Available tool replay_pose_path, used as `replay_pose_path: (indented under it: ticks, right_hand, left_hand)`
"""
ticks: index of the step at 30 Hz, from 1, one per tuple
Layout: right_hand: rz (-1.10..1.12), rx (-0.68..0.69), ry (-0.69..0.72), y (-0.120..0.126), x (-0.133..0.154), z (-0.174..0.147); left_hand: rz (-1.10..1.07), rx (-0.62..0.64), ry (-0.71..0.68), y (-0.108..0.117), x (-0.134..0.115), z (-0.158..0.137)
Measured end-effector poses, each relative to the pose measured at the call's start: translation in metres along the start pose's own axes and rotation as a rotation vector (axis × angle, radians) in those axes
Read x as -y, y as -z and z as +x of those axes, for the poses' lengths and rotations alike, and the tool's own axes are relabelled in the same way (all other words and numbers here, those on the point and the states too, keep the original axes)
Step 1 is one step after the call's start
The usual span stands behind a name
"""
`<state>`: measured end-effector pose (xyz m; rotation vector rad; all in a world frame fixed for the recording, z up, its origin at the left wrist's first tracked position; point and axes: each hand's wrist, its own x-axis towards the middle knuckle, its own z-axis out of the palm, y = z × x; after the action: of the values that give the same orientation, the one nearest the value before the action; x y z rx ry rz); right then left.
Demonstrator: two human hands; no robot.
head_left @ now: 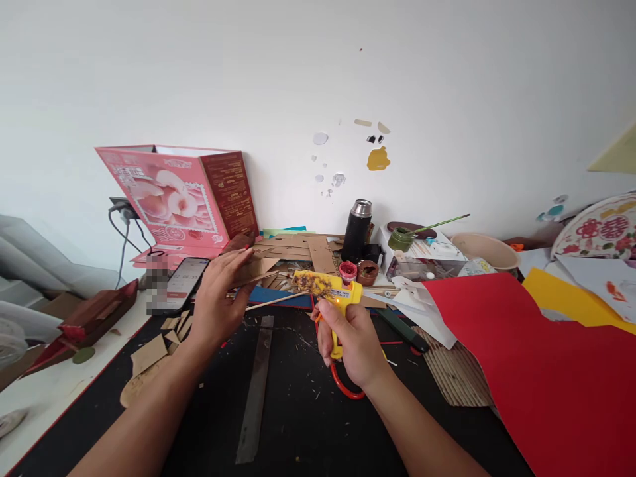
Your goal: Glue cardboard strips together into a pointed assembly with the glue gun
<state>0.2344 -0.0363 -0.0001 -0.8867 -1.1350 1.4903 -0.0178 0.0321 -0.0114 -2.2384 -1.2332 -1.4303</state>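
My right hand (350, 338) is wrapped round the handle of a yellow hot glue gun (342, 298). The gun's barrel is caked with brown residue and points left, towards my other hand. My left hand (221, 295) grips a small piece of cardboard (256, 271) between thumb and fingers, raised over the mat. A thin wooden stick (278, 301) runs between the two hands, below the cardboard; whether it touches either hand I cannot tell. On the black mat (298, 424) beneath them lies a steel ruler (256, 391).
Cardboard scraps (149, 358) and a phone (179, 285) lie left, before a pink box (173, 199). A black flask (358, 232) and paint jars (368, 271) stand behind the gun. Red paper (536, 371), corrugated cardboard (454, 371) and a green-handled cutter (402, 328) lie right.
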Motion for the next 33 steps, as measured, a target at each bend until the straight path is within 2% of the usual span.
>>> replay_pose_path:
  ticks: [8, 33]
  right_hand:
    - [-0.104, -0.062, 0.002, -0.0019, 0.0023, -0.0029]
    - [-0.127, -0.075, -0.018, -0.0044, 0.0024, -0.0033]
  left_hand:
    - [0.012, -0.02, -0.022, 0.0027, -0.0023, 0.0002]
    - [0.014, -0.023, -0.054, 0.0016, -0.0002, -0.0008]
